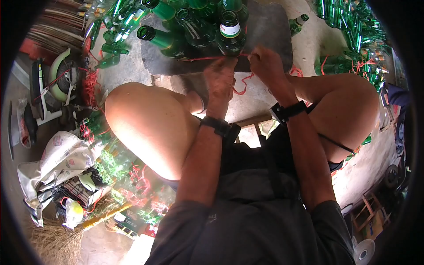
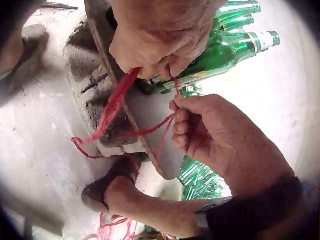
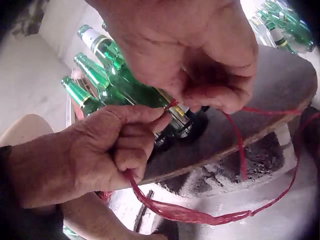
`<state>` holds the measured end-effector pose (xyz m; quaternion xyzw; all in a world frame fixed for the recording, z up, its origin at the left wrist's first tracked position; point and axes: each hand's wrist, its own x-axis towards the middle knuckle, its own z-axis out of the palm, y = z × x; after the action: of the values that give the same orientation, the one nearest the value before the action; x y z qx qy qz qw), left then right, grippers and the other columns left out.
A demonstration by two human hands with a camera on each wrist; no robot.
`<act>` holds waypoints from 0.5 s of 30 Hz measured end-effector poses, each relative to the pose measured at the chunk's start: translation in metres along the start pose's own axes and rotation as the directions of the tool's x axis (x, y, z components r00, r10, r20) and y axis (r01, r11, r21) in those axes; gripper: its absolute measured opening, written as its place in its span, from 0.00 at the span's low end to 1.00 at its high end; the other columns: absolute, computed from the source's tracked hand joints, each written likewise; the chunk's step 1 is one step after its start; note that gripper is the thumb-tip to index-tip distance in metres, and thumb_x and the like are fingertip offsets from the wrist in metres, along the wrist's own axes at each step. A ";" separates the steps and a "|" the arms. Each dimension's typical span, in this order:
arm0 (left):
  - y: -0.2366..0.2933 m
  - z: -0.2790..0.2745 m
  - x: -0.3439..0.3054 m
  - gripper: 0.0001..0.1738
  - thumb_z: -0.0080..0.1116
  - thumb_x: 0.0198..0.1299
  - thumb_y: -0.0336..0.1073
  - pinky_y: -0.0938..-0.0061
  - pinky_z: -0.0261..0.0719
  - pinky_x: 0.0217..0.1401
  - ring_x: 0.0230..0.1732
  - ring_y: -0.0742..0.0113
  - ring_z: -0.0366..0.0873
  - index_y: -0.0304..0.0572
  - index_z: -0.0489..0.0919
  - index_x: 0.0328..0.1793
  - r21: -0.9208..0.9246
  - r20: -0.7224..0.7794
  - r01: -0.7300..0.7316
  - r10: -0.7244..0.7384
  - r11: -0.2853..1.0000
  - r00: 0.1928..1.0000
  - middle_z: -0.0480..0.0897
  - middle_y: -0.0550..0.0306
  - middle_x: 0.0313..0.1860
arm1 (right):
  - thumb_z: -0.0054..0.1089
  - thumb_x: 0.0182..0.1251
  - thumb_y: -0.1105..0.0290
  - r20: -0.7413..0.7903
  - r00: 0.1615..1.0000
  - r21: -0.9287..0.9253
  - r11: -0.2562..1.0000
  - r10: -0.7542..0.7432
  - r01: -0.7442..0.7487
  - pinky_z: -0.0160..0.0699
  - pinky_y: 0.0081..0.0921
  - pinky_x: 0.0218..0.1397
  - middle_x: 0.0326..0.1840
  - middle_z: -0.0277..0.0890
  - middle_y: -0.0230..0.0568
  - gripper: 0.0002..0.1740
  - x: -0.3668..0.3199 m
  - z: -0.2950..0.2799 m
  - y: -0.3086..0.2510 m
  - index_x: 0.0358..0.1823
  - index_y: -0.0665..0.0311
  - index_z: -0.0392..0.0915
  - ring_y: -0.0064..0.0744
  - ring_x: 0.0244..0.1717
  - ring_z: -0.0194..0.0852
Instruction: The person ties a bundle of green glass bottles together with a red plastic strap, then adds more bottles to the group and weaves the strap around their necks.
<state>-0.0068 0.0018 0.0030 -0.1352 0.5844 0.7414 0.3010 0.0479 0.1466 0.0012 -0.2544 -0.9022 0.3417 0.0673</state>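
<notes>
Several green glass bottles [image 1: 229, 35] stand grouped on a dark grey board [image 1: 274, 26], with red plastic twine [image 1: 205, 58] running low across the near bottles. My left hand [image 1: 221, 75] is at the board's near edge, its thumb and fingers pinching the twine; a wide red ribbon of it [image 2: 112, 107] trails from the curled fingers. Close on the right, my right hand [image 1: 267, 64] grips another stretch of twine [image 3: 175, 103], fingers curled. A short taut length joins both hands beside the bottle bases. Loose ends [image 3: 240, 150] hang past the board's edge.
The board rests on a rough concrete block [image 2: 92, 75] between the person's knees. More green bottles lie in heaps at the back left [image 1: 119, 22] and back right [image 1: 349, 26]. Tangled red twine [image 1: 90, 86] hangs at the left, near a white sack [image 1: 66, 152].
</notes>
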 end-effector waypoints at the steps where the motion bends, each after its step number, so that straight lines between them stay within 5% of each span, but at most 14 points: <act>1: 0.000 0.001 -0.001 0.08 0.73 0.56 0.32 0.80 0.53 0.18 0.16 0.82 0.59 0.39 0.86 0.39 0.030 -0.011 0.003 -0.002 1.000 1.000 0.70 0.73 0.19 | 0.59 0.67 0.65 -0.002 1.000 -0.001 1.000 0.001 -0.001 0.78 0.55 0.45 0.35 0.81 0.61 0.11 -0.003 -0.003 0.000 0.35 0.66 0.81 0.65 0.41 0.82; 4: 0.001 0.003 -0.003 0.07 0.74 0.56 0.33 0.80 0.52 0.18 0.16 0.82 0.58 0.41 0.87 0.39 0.058 -0.005 0.032 -0.032 0.998 0.999 0.70 0.73 0.20 | 0.59 0.67 0.63 0.136 0.991 0.139 0.989 0.021 -0.040 0.78 0.54 0.44 0.33 0.81 0.63 0.13 -0.013 -0.012 0.004 0.32 0.67 0.83 0.65 0.40 0.82; 6: 0.002 0.003 -0.003 0.07 0.74 0.57 0.33 0.79 0.51 0.18 0.17 0.83 0.58 0.42 0.87 0.39 0.060 0.006 0.052 -0.053 0.997 0.999 0.70 0.73 0.21 | 0.65 0.65 0.64 0.154 0.988 0.247 0.969 -0.007 -0.032 0.74 0.41 0.34 0.23 0.74 0.55 0.15 -0.018 -0.008 0.007 0.31 0.71 0.80 0.40 0.24 0.74; 10: 0.001 0.006 -0.002 0.07 0.73 0.59 0.34 0.79 0.51 0.18 0.17 0.83 0.58 0.41 0.88 0.40 0.113 0.011 0.061 -0.063 0.992 0.998 0.72 0.73 0.21 | 0.64 0.66 0.64 0.135 0.989 0.240 0.970 -0.059 0.026 0.72 0.39 0.33 0.22 0.71 0.53 0.15 -0.024 -0.003 0.011 0.32 0.72 0.78 0.34 0.23 0.67; 12: -0.001 0.005 -0.001 0.07 0.73 0.59 0.34 0.79 0.52 0.18 0.17 0.83 0.58 0.41 0.88 0.41 0.131 0.015 0.073 -0.076 0.989 0.997 0.72 0.73 0.21 | 0.63 0.66 0.65 0.286 0.958 0.303 0.948 0.007 -0.098 0.69 0.38 0.31 0.21 0.66 0.51 0.15 -0.026 -0.007 0.009 0.32 0.72 0.77 0.28 0.24 0.62; 15: -0.005 0.002 0.003 0.08 0.72 0.60 0.34 0.80 0.52 0.18 0.17 0.83 0.59 0.40 0.89 0.44 0.168 0.042 0.076 -0.084 0.983 0.996 0.73 0.72 0.22 | 0.63 0.67 0.63 0.318 0.948 0.281 0.957 -0.023 -0.071 0.66 0.37 0.30 0.20 0.63 0.46 0.16 -0.025 -0.011 0.007 0.32 0.73 0.77 0.25 0.25 0.59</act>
<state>-0.0058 0.0052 -0.0025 -0.1149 0.6308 0.6805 0.3547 0.0752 0.1451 0.0061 -0.1947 -0.8384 0.5069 -0.0468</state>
